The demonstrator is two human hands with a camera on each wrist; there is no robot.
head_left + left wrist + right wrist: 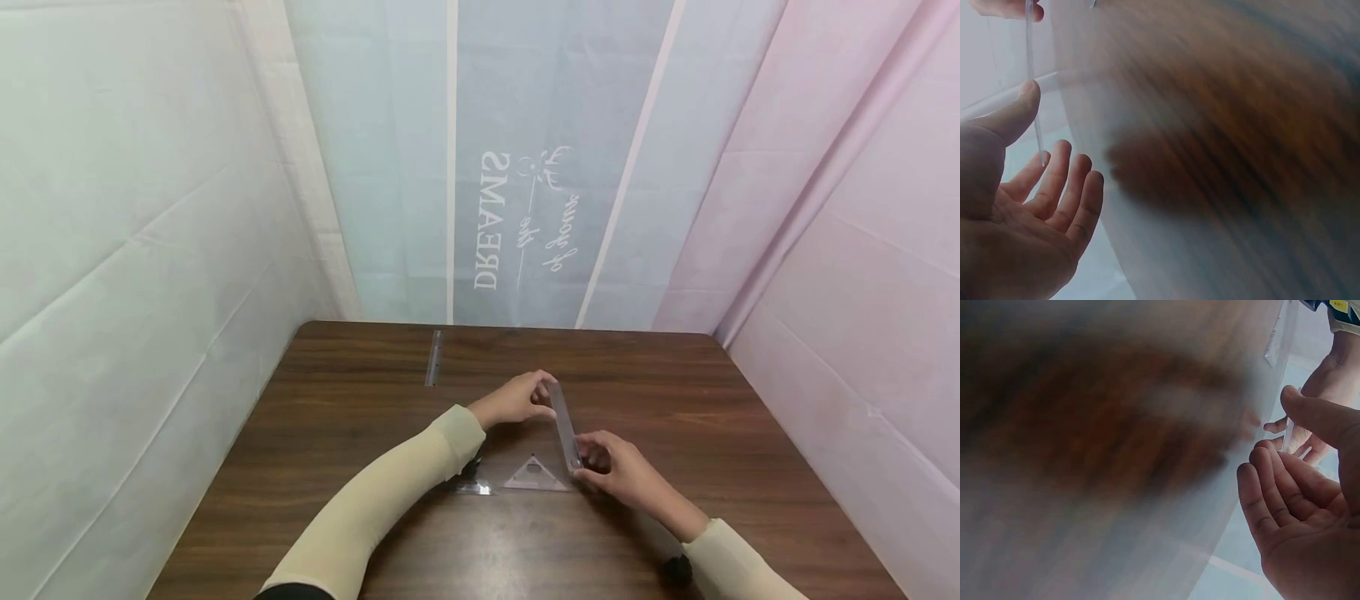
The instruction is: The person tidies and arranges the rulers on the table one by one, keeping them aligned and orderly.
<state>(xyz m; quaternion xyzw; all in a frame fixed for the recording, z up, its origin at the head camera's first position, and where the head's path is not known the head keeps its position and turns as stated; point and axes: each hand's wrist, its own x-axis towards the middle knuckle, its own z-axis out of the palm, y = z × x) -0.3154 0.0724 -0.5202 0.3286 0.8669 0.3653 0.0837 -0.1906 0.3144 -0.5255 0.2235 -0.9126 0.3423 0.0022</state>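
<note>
Both hands hold a clear ruler [564, 423] above the table, slanted between them. My left hand [517, 398] pinches its far end between thumb and fingertips. At the near end, the thumb and fingers of my right hand [621, 468] grip it. Seen edge-on in the left wrist view, the ruler [1030, 50] runs between the thumb and the fingers. A clear triangular set square [523, 482] lies on the table just left of the right hand. Beside it, partly hidden by the left sleeve, is another clear flat piece [474, 489].
A second clear ruler [434, 358] lies toward the back of the brown wooden table [675, 400]. Cloth walls hang around the table, the back one [397, 208] printed with lettering. A small black object [677, 570] shows by the right sleeve.
</note>
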